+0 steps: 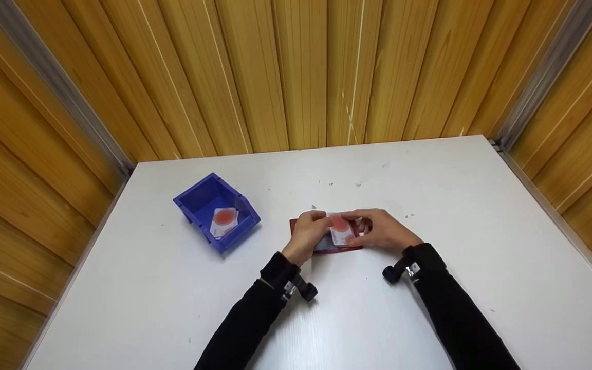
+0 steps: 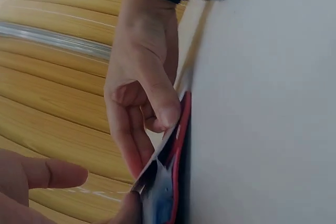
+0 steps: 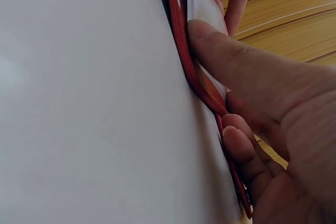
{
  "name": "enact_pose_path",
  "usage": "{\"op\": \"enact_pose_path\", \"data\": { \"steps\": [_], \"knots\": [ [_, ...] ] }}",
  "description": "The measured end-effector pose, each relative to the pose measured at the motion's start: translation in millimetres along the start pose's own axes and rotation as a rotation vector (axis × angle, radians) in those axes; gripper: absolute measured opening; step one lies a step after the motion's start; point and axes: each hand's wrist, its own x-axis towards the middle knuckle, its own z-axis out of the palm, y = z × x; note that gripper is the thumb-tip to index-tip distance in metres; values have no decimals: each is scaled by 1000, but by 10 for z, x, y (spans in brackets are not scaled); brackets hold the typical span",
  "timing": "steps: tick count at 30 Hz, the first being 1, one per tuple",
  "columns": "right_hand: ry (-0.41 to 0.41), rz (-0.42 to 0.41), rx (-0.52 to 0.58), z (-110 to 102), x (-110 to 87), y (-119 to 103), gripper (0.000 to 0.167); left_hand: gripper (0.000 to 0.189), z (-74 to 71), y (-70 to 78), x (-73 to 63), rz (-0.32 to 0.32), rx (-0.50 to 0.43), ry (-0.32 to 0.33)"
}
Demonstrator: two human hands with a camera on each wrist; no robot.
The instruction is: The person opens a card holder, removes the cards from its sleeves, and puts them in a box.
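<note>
A red card holder (image 1: 347, 249) with clear plastic sleeves lies spread on the white table. Over its right part is a white card with red round print (image 1: 342, 234). My right hand (image 1: 386, 230) pinches this card between thumb and fingers; in the right wrist view the thumb (image 3: 215, 40) presses the card's near face, close to the red edge. My left hand (image 1: 306, 236) holds the left part of the card holder, its thumb by the sleeve and the card's left edge. In the left wrist view one left finger (image 2: 58, 174) sticks out free. The left fingertips' grip is partly hidden.
Left of the hands, a blue open bin (image 1: 198, 203) stands on the table with similar cards (image 1: 224, 221) inside. Yellow wood-look panels (image 1: 301, 77) rise behind and along both sides of the white table (image 1: 368, 318).
</note>
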Motion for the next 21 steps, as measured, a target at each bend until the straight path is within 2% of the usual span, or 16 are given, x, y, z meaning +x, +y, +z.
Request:
{"op": "enact_pose_path", "data": {
  "steps": [2, 7, 14, 17, 21],
  "knots": [
    [2, -3, 5, 1, -1, 0, 70, 46, -8, -21, 19, 3, 33, 0],
    [6, -19, 15, 4, 1, 6, 70, 39, 5, -68, 66, 10, 43, -6],
    [-3, -26, 15, 11, 16, 24, 70, 29, 50, -112, 70, 48, 208, 16],
    [1, -23, 25, 7, 13, 22, 71, 23, 56, -129, 88, 55, 213, 4],
    [4, -11, 21, 9, 4, 23, 70, 14, 50, -152, 105, 49, 153, -38]
  ]
}}
